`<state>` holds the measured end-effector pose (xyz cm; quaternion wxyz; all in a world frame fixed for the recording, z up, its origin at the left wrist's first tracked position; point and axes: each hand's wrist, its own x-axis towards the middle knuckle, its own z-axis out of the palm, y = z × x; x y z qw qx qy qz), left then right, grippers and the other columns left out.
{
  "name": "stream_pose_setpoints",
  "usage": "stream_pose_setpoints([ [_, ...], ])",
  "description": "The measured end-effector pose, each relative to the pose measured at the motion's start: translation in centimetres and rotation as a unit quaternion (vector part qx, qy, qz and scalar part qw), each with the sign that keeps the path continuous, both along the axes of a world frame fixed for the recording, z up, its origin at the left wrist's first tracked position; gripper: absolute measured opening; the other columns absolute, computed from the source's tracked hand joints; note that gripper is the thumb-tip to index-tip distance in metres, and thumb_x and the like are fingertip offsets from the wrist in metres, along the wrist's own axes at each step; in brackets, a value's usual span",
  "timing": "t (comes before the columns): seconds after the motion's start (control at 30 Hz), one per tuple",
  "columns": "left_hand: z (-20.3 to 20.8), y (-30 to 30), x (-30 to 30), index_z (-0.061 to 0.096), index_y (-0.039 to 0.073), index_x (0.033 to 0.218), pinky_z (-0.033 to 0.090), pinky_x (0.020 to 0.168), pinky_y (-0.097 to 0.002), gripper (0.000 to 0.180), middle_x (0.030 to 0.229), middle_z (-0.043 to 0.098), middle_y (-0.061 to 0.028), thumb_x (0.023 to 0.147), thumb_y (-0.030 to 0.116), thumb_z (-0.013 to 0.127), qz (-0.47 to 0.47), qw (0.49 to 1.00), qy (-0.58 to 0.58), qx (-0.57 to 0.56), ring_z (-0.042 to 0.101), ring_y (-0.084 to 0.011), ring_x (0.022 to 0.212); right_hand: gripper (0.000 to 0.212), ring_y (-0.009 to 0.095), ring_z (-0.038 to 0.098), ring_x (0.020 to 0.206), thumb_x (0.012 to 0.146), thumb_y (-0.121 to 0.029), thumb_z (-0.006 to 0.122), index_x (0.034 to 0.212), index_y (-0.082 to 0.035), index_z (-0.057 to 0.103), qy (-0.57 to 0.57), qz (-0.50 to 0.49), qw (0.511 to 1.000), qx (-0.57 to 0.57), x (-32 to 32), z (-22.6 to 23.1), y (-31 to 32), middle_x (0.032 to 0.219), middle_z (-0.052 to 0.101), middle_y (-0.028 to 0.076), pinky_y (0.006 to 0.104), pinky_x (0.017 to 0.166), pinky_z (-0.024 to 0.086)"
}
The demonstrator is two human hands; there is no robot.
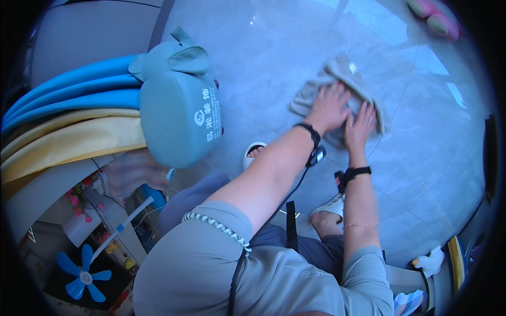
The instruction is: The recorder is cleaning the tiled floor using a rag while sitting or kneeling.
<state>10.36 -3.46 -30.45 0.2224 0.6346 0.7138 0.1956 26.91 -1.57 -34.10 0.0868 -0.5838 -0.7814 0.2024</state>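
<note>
While both hands pressed flat on the cloth (pixel 337 87) | left hand (pixel 329 108), right hand (pixel 360 126) open | step judged: wiping floor (pixel 421 158) | next: firm, even sweep.

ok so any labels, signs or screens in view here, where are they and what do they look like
Printed marking: on the side of the teal elephant-shaped cushion at left, white round emblem with white characters beside it.
No screens or signs show; both hands press on a plain grey cloth on the floor.
</note>
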Motion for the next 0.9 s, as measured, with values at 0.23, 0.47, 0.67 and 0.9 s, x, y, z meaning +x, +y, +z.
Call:
stream_pose_setpoints([
  [0.23, -3.6, 2.1, -18.6, 0.026, 0.019, 0.164, 0.015, 0.122, -0.066, 0.085, 0.167, 0.023, -0.0248, 0.093, 0.047, 0.062, 0.247, 0.958, 0.114, -0.091, 0.015, -0.0406, 0.157, 0.051, 0.048, 0.036, 0.146, 0.094, -0.005, 0.058, 0.144, 0.002, 0.049, 0.126, 0.218, 0.967, 0.049, -4.3, 3.9, 5.5, 0.154, 0.043, 0.028, 0.0522, 0.12, 0.033],
  [0.47, -5.1, -9.5, -27.3, 0.021, 0.009, 0.164, 0.009, 0.127, -0.0527, 0.081, 0.167, 0.006, -0.0354, 0.09, 0.021, 0.051, 0.304, 0.909, 0.138, -0.25, 0.007, -0.0493, 0.156, 0.044, 0.049, 0.041, 0.142, 0.087, 0.003, 0.056, 0.131, 0.002, 0.059, 0.151, 0.147, 0.977, 0.025, -0.5, 0.6, -1.5, 0.149, 0.049, 0.027, 0.0545, 0.118, 0.036],
  [0.67, -4.5, -12.4, -7.6, 0.028, -0.014, 0.154, 0.003, 0.123, -0.0653, 0.081, 0.167, 0.007, -0.0342, 0.088, 0.024, 0.054, 0.262, 0.926, 0.124, -0.241, -0.003, -0.0477, 0.157, 0.045, 0.045, 0.045, 0.141, 0.085, 0.007, 0.054, 0.129, 0.002, 0.059, 0.231, 0.076, 0.969, 0.039, -1.0, 2.0, -2.1, 0.148, 0.051, 0.026, 0.0506, 0.117, 0.039],
  [0.9, -2.8, -7.5, 10.8, 0.032, -0.001, 0.158, 0.009, 0.127, -0.0576, 0.081, 0.168, 0.019, -0.026, 0.085, 0.015, 0.065, -0.044, 0.998, -0.022, -0.038, 0.012, -0.041, 0.158, 0.051, 0.043, 0.044, 0.143, 0.087, 0.004, 0.055, 0.138, 0.0, 0.055, 0.225, 0.114, 0.966, 0.062, 2.0, 6.4, 1.0, 0.151, 0.048, 0.024, 0.0492, 0.118, 0.037],
])
